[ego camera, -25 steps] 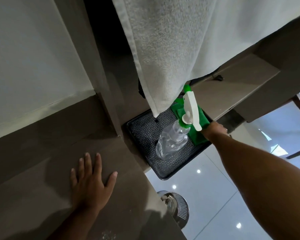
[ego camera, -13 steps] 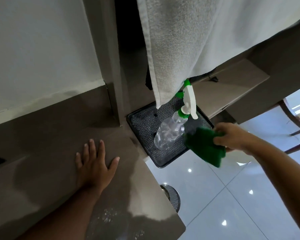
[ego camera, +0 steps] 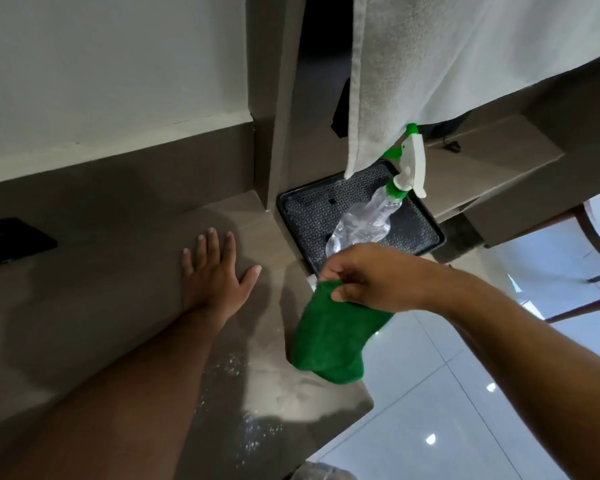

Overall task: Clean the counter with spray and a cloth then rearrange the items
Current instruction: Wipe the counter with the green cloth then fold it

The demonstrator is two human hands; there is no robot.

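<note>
My right hand (ego camera: 371, 275) pinches the top of a green cloth (ego camera: 329, 337), which hangs over the right end of the brown counter (ego camera: 118, 306). My left hand (ego camera: 215, 268) lies flat on the counter, fingers straight. Wet droplets (ego camera: 243, 382) speckle the counter near its front right corner. A clear spray bottle (ego camera: 371, 220) with a white and green trigger head stands in a black tray (ego camera: 302, 216) just beyond the counter's right end, partly behind my right hand.
A white towel (ego camera: 430, 64) hangs from above, its lower corner over the tray. A brown column (ego camera: 274, 98) rises at the counter's back right. A black flat item (ego camera: 11, 242) lies at the far left. Glossy white floor tiles (ego camera: 465, 410) lie below right.
My right hand lifted the green cloth off the tray and carried it left, over the counter's right end. My left hand stayed flat on the counter.
</note>
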